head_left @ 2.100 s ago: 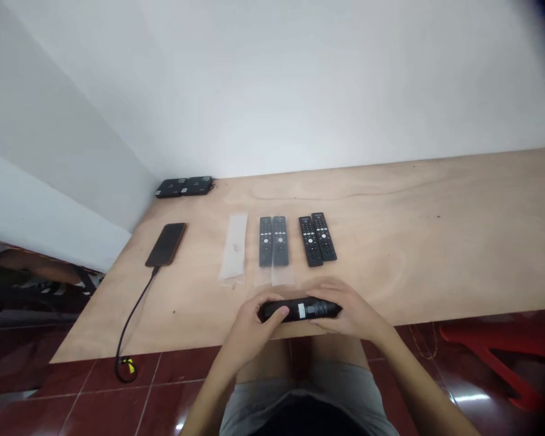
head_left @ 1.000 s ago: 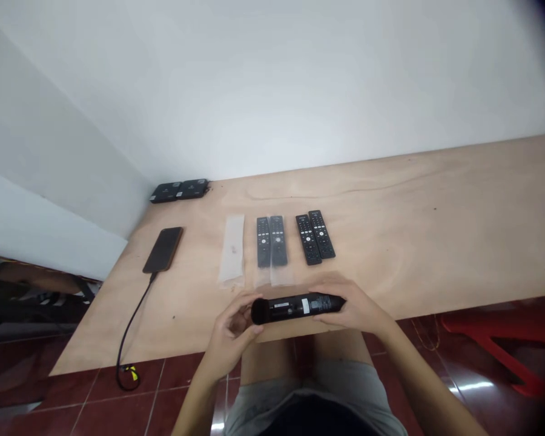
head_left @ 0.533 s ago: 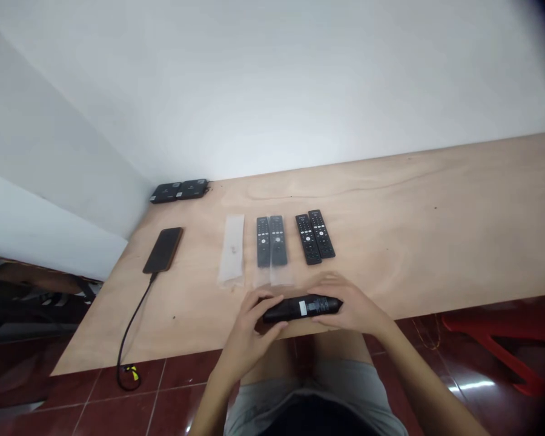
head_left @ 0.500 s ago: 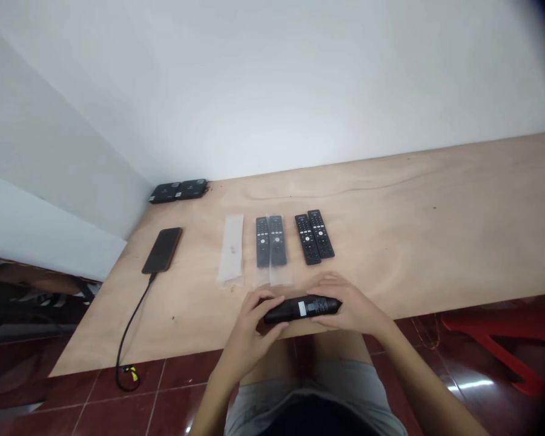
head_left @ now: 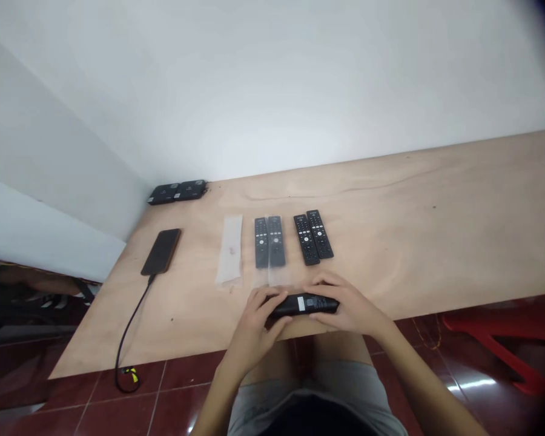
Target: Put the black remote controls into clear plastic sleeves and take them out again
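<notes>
A black remote control (head_left: 305, 304) lies sideways near the table's front edge, its labelled back facing up. My left hand (head_left: 260, 318) grips its left end between thumb and fingers. Around the right end are the thumb and fingers of my right hand (head_left: 347, 304). Beyond my hands, two remotes in clear sleeves (head_left: 269, 243) lie side by side. To their right are two bare black remotes (head_left: 313, 237), buttons up. A flat translucent sleeve (head_left: 230, 249) lies to the left of the sleeved pair.
On the wooden table (head_left: 390, 242), a phone (head_left: 161, 251) lies at the left with a black cable (head_left: 129, 330) hanging over the front edge. Two black boxes (head_left: 177, 191) stand in the back left corner by the wall. A red chair (head_left: 504, 339) is at the lower right.
My left hand has shifted slightly right along the remote, covering more of its left end. The fingers of my right hand have moved a little over the other end.
</notes>
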Motion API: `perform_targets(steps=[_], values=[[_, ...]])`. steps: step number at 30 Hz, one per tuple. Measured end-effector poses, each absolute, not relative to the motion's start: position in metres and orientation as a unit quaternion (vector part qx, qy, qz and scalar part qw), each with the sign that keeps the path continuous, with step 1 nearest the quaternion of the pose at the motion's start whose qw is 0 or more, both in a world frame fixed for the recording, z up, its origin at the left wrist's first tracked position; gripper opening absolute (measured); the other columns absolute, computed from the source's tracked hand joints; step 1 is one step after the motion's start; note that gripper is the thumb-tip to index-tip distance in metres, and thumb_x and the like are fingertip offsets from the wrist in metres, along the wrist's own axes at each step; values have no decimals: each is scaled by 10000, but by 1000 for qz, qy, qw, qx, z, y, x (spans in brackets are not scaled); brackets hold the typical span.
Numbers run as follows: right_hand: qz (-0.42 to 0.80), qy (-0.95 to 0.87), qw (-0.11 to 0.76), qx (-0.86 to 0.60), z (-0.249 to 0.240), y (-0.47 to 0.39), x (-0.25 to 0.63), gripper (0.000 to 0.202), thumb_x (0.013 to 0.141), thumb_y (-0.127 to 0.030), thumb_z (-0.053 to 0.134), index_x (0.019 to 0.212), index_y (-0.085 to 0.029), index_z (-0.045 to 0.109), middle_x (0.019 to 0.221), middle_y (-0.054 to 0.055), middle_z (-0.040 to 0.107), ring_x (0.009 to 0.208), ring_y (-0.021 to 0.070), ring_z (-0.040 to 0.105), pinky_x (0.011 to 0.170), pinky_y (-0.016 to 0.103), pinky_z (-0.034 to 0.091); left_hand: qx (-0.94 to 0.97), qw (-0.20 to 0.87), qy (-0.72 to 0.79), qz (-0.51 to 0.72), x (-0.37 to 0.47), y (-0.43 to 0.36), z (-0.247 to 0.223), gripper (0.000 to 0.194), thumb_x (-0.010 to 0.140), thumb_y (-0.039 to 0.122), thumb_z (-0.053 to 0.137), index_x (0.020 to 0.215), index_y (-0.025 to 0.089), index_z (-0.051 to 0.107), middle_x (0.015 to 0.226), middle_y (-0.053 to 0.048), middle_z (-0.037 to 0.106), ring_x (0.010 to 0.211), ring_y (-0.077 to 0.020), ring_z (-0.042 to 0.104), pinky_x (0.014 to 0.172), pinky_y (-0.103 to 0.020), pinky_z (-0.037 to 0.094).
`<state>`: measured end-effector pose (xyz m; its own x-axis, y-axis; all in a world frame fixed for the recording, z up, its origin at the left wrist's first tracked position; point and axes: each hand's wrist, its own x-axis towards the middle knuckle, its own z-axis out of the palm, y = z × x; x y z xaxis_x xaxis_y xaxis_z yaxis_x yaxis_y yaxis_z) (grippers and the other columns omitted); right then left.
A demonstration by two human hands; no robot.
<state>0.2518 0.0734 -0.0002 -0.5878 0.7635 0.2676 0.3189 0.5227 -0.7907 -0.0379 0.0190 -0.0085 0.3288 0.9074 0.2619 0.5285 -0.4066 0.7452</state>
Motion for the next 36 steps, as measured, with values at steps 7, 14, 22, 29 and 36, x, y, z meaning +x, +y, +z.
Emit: perform_targets(steps=[7, 14, 22, 29, 36], values=[[362, -795, 325, -361, -4, 72, 255, 328, 1054, -421, 755, 1363, -322, 801, 1272, 76, 818, 1193, 298, 752, 1079, 455, 606, 708, 141, 547, 423, -74, 28, 1, 292, 1088, 230, 604, 1349, 271, 729, 1274, -102, 716, 1217, -283, 676, 1096, -484, 549], [349, -777, 344, -395, -10, 72, 254, 264, 1102, -406, 668, 1308, -339, 820, 1282, 42, 839, 1216, 318, 766, 1090, 508, 619, 711, -22, 614, 343, -134, 63, -9, 217, 1017, 254, 637, 1151, 205, 800, 1151, -147, 756, 1121, -355, 641, 1049, -577, 495], [257, -803, 336, -419, -24, 65, 274, 574, 960, -442, 850, 1499, -319, 695, 1503, 117, 711, 1371, 387, 682, 1178, 619, 575, 688, 31, 629, 361, -110, 33, 7, 129, 1031, 302, 659, 1005, 233, 764, 927, -61, 757, 907, -274, 686, 875, -412, 547], [273, -810, 327, -403, -11, 62, 285, 465, 974, -339, 807, 1432, -319, 729, 1390, 107, 763, 1281, 370, 723, 1122, 589, 606, 709, 121, 597, 354, -30, -5, -2, 143, 1058, 331, 670, 1051, 267, 797, 871, -51, 772, 752, -234, 721, 710, -360, 576], [375, -782, 341, -364, -5, 65, 300, 435, 897, -375, 892, 1320, -331, 801, 1281, 76, 818, 1223, 366, 753, 1075, 587, 626, 674, 188, 612, 369, 4, 1, -2, 206, 1070, 286, 622, 1109, 258, 823, 961, -83, 771, 865, -268, 749, 762, -396, 610]])
